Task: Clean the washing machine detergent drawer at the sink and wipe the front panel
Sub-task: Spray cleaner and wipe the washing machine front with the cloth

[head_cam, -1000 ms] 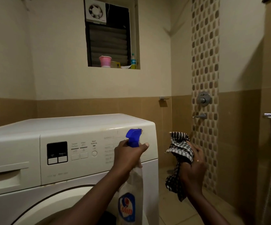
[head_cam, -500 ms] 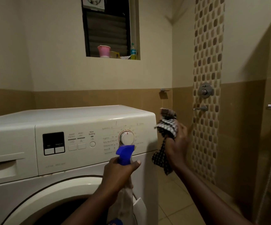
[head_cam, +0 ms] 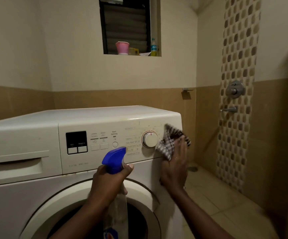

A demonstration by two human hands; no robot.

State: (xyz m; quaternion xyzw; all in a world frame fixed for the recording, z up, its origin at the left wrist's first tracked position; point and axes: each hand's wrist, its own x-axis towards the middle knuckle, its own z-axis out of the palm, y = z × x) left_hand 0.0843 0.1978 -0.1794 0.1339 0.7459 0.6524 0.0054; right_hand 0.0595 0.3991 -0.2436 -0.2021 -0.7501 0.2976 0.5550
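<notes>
While the left hand is holding a spray bottle upright in front of the washing machine, its grip is clamping round the bottle's neck just under the blue trigger head, with the thumb lying along the right side and the nozzle pointing towards the machine's front panel. The right hand is pressing a checked cloth against the right end of that panel, just beside the round programme dial; its fingers are lying fairly straight and pointing upward, so this grip is staying apart and flat over the cloth rather than curling round it, though the hand is showing slightly blurred. The cloth is bunching out to the left of and above the fingers, reaching the panel's right edge. The detergent drawer is sitting pushed in at the left end of the panel, well apart from both hands. Below the hands the round door is showing its dark opening behind the bottle's clear body. On the window ledge above, a pink cup and a small bottle are standing near each other, and a shower valve with a tap below it is sitting on the mosaic strip of the right wall
</notes>
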